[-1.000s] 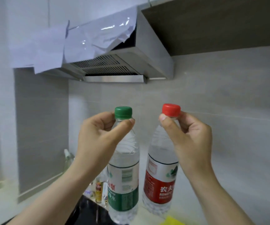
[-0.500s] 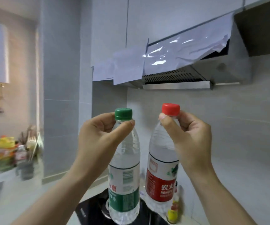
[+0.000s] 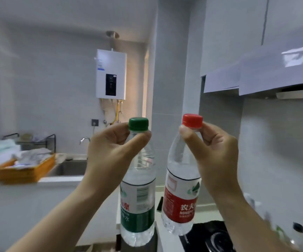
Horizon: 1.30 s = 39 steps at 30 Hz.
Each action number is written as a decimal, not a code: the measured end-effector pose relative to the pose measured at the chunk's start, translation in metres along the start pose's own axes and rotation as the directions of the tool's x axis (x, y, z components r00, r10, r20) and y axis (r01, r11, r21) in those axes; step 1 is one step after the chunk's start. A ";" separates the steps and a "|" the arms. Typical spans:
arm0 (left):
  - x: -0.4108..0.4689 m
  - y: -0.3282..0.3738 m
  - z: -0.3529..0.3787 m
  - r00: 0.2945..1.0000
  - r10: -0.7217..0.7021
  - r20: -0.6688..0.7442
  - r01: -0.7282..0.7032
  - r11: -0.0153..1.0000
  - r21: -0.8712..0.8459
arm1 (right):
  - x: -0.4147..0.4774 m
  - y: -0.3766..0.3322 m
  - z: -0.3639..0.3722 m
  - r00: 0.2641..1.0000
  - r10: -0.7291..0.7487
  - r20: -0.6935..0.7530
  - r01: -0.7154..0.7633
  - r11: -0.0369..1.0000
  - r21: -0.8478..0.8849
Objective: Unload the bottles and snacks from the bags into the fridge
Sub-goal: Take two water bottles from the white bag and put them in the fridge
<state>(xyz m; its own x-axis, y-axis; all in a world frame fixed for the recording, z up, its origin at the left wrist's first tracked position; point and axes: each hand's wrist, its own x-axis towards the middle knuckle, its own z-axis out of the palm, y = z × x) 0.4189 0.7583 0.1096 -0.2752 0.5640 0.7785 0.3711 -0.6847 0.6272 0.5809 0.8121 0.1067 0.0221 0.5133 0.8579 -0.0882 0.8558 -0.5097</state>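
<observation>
**Two bottles up, one per grip**

Pinching green-capped bottle at the neck with left grip, thumb and fingers curled just under the green cap. Doing the same with right grip on red-capped bottle, fingertips right below the red cap. Hanging below the grips, side by side, close but apart, with the red-capped one tilted slightly. Held in the air, above tabletop level. Beyond left grip: sink, orange basket, wall water heater. Below right grip: black cooktop.
</observation>
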 end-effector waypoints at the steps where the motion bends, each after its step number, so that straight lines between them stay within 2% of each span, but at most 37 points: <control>1: 0.001 0.001 -0.011 1.000 -0.006 -0.017 0.006 1.000 0.009 | 0.002 0.004 0.013 1.000 0.007 0.022 -0.008 0.999 0.039; 10: -0.003 0.014 -0.092 0.951 0.039 -0.308 0.069 0.940 0.333 | 0.012 0.028 0.130 0.977 -0.017 0.212 -0.067 0.922 0.381; 14: -0.013 0.031 -0.117 0.895 0.117 -0.431 0.111 0.877 0.468 | 0.011 0.021 0.171 0.951 -0.059 0.303 -0.129 0.815 0.565; 21: -0.047 0.073 -0.145 0.790 0.258 -0.557 0.228 0.720 0.656 | -0.009 -0.014 0.228 0.871 -0.205 0.446 -0.253 0.592 0.765; 25: -0.075 0.107 -0.162 0.738 0.327 -0.591 0.304 0.621 0.723 | -0.032 -0.048 0.250 0.833 -0.269 0.483 -0.327 0.466 0.822; 32: -0.127 0.177 -0.180 0.643 0.434 -0.631 0.395 0.518 0.758 | -0.074 -0.124 0.272 0.781 -0.358 0.512 -0.426 0.295 0.856; 39: -0.182 0.243 -0.197 0.574 0.510 -0.641 0.451 0.456 0.767 | -0.121 -0.198 0.278 0.756 -0.424 0.498 -0.463 0.191 0.865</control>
<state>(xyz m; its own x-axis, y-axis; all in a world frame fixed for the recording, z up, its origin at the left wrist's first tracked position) 0.3846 0.3989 0.1244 -0.5374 -0.3211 0.7798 0.7252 0.2959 0.6217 0.3185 0.5626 0.1213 -0.4423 -0.0070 0.8969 -0.8889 -0.1298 -0.4394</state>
